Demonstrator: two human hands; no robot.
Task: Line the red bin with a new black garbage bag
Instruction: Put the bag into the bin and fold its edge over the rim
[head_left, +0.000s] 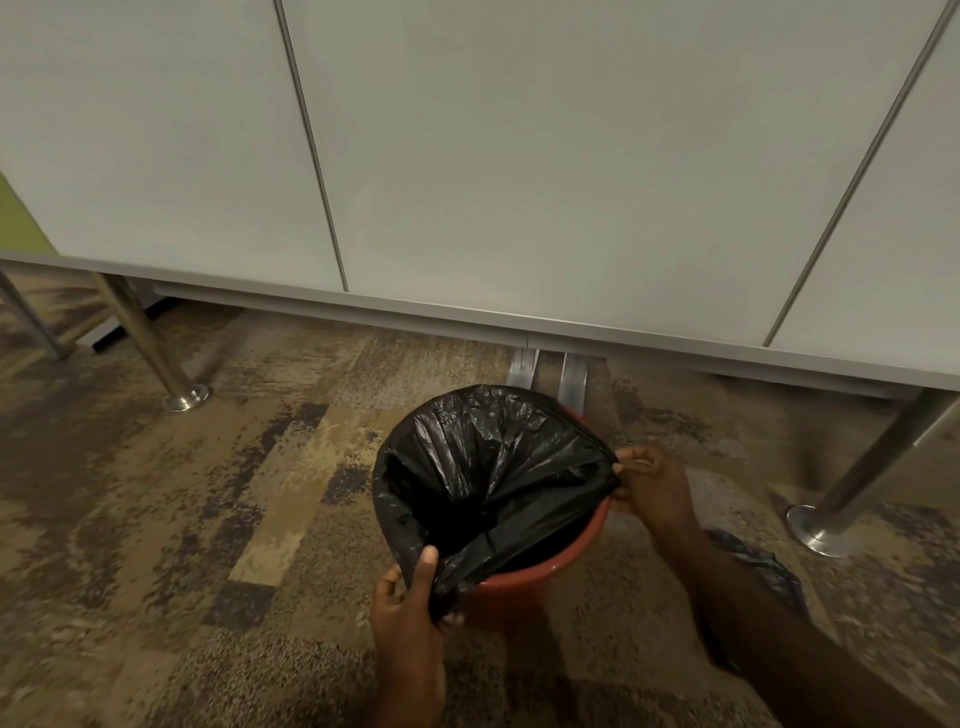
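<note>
The red bin (540, 569) stands on the carpet just in front of me. A black garbage bag (483, 467) sits in its mouth, folded over the far and left rim, while the near right rim shows bare red. My left hand (410, 603) pinches the bag's edge at the near left side. On the bin's right side, my right hand (652, 486) grips the bag's edge with its fingertips, stretching it taut.
White desk tops (467, 182) fill the upper view, their edge just beyond the bin. Steel legs with round feet stand at the left (182, 397) and right (821, 525). Another dark plastic bag (758, 561) lies on the patterned carpet under my right forearm.
</note>
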